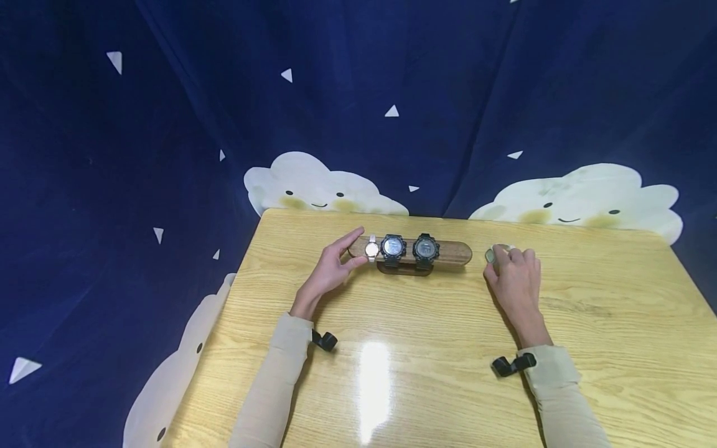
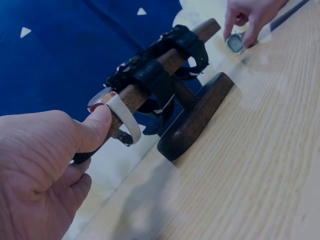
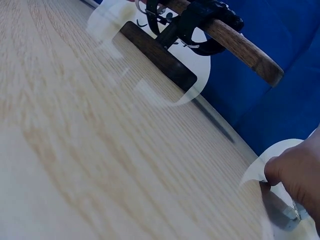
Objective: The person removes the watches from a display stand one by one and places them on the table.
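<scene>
A wooden watch stand (image 1: 456,252) holds three watches along its raised bar. Leftmost is a small rose-gold watch (image 1: 372,250) with a white strap; beside it are a black digital watch (image 1: 393,246) and a second black watch (image 1: 426,248). My left hand (image 1: 330,269) grips the bar's left end, its thumb against the white-strapped watch in the left wrist view. To the right of the stand, my right hand (image 1: 516,281) pinches a watch with a pale green face (image 2: 234,43) low over the table. Part of that watch is hidden by the fingers.
The stand's base (image 2: 200,117) rests on a light wood table (image 1: 426,373) near its back edge. Behind and to the left hangs a dark blue curtain (image 1: 347,124) with white triangles and clouds. Small black cameras (image 1: 325,340) are worn at both wrists.
</scene>
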A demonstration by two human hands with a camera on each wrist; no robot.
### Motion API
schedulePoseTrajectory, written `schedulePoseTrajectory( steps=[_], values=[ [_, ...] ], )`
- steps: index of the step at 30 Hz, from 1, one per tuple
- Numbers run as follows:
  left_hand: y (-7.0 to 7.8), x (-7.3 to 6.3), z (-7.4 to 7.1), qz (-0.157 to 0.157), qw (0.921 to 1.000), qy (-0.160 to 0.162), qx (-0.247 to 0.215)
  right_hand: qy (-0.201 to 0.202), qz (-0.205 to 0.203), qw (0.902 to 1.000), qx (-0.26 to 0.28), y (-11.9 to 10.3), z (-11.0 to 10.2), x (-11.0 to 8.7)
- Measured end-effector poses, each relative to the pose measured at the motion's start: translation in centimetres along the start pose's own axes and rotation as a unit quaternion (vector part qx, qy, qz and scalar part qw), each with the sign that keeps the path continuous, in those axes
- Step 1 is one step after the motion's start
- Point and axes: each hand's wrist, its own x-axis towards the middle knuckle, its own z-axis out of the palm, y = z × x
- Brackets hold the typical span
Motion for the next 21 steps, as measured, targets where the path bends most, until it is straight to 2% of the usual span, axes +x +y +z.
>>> schedulePoseTrajectory(
  steps=[6,10,14,21],
  values=[
    [-0.03,-0.07,0.0,0.0,1.0,0.001,0.002,-0.001,0.005,1.0,0.004,-0.01,0.03,0.02],
    [0.02,-0.07,0.0,-0.003,1.0,0.001,0.006,0.013,0.003,0.9997,0.019,-0.01,-0.09,0.17],
    [0.05,-0.06,-0.03,-0.007,1.0,-0.001,0.005,0.024,0.0,0.999,0.038,-0.1,-0.23,0.41],
    [0.01,-0.03,-0.12,-0.006,1.0,-0.005,0.001,0.029,0.02,0.9953,0.09,-0.5,-0.57,0.66]
  ],
)
